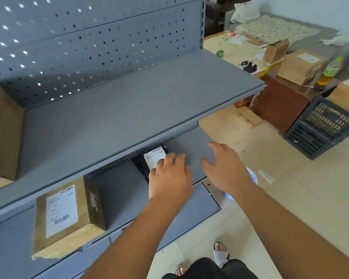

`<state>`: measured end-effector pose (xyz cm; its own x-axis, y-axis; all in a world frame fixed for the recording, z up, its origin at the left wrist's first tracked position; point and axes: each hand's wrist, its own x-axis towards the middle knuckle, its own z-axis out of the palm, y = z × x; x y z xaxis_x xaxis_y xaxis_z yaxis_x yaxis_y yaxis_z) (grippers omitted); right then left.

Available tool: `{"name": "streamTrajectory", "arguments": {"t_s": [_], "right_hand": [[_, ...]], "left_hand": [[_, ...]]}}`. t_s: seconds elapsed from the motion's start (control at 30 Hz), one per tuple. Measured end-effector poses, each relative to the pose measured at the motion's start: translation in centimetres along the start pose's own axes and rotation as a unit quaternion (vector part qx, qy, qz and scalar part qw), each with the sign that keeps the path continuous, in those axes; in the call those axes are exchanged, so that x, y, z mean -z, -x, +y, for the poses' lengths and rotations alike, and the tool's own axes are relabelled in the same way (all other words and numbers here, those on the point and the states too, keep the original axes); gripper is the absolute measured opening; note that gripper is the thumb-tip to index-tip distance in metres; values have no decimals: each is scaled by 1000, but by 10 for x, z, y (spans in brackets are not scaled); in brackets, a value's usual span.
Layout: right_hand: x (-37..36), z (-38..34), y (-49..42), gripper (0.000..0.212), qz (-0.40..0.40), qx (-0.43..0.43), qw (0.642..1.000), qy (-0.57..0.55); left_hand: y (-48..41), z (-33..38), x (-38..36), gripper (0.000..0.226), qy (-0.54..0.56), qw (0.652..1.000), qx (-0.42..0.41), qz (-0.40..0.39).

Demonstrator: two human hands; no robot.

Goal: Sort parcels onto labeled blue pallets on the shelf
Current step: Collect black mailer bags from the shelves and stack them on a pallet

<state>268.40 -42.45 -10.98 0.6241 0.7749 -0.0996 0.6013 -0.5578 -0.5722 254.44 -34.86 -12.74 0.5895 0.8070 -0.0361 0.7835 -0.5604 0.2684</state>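
A small black parcel (147, 160) with a white label lies on the lower grey shelf (191, 146), partly under the upper shelf's edge. My left hand (170, 178) rests on its right side, fingers lying over the label; whether it grips the parcel I cannot tell. My right hand (225, 168) hovers open to the right, over the shelf's end, holding nothing. A brown cardboard parcel (67, 216) with a white label stands further left on the same shelf. No blue pallet is visible.
The wide upper shelf (129, 109) overhangs the lower one; a cardboard box (2, 129) stands at its left end. To the right on the floor are a dark plastic crate (318, 129), a brown cabinet (280, 103) and several cardboard boxes (302, 65).
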Motion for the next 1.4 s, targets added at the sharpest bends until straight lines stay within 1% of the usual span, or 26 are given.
{"name": "streamTrajectory", "arguments": {"t_s": [0.13, 0.23, 0.37, 0.43, 0.6, 0.73, 0.93, 1.03, 1.1, 1.23, 1.4], "right_hand": [[-12, 3, -44, 55, -63, 56, 996, 22], [-21, 7, -67, 54, -103, 90, 990, 41], [-35, 15, -86, 54, -149, 108, 981, 54], [-44, 17, -94, 54, -165, 112, 978, 59], [-76, 17, -111, 54, -173, 108, 977, 70], [-118, 21, -120, 54, -191, 115, 973, 66], [-177, 30, -128, 40, -190, 139, 969, 80], [-200, 31, -137, 38, -178, 144, 971, 74], [-213, 32, -144, 38, -173, 133, 974, 59], [-236, 34, -156, 33, -175, 82, 981, 23], [-251, 38, -161, 25, -171, 69, 983, -11]], "left_hand": [[-17, -2, -12, 46, 9, 996, 90, -11], [-24, -3, -25, 45, 46, 987, 154, -11], [-30, -12, -44, 44, 120, 964, 239, -14], [-32, -20, -52, 44, 141, 954, 262, -15], [-42, -43, -72, 45, 157, 944, 288, -8], [-50, -68, -99, 46, 168, 934, 314, -3], [-62, -105, -141, 49, 185, 926, 329, 7], [-70, -118, -158, 50, 194, 922, 336, 4], [-77, -123, -166, 47, 207, 915, 346, 1], [-91, -130, -180, 33, 250, 900, 357, 2], [-98, -138, -188, 39, 291, 883, 368, 20]]}}
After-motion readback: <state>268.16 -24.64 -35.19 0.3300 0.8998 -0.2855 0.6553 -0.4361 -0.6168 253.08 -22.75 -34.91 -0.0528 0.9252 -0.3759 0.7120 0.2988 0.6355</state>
